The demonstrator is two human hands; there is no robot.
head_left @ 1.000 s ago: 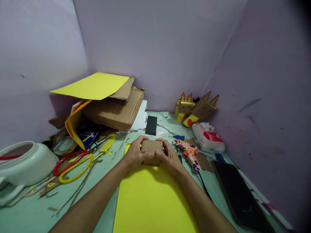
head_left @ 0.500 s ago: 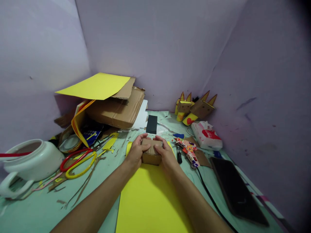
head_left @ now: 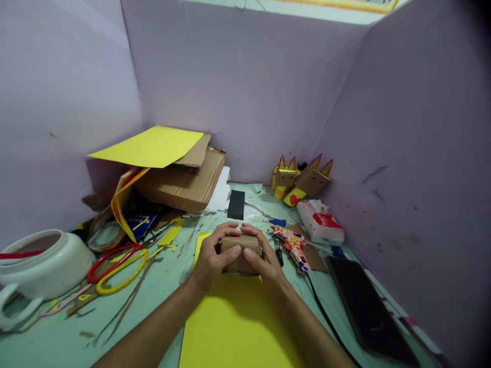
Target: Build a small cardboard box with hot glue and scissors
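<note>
Between my two hands is a small brown cardboard box (head_left: 241, 262). My left hand (head_left: 215, 255) wraps its left side, with the thumb on the near face. On the other side my right hand (head_left: 264, 255) grips it the same way, fingers curled over the far edge. The box is over a yellow sheet of paper (head_left: 238, 322) that lies on the green-covered table (head_left: 153, 327). Whether its underside touches the paper I cannot tell. The fingers hide its far side and ends.
Scissors (head_left: 115, 271), a white pot (head_left: 49, 263) and paper scraps lie left. Cardboard (head_left: 180, 181) is stacked behind. To the right are a patterned glue gun (head_left: 293, 244) with a black cord, a phone (head_left: 370, 306), a tissue pack (head_left: 320, 222) and cardboard animal figures (head_left: 310, 179).
The view has tilted up, so the scene sits lower. The box has tipped within my hands, its near face now turned more toward me, and my thumbs have come closer together.
</note>
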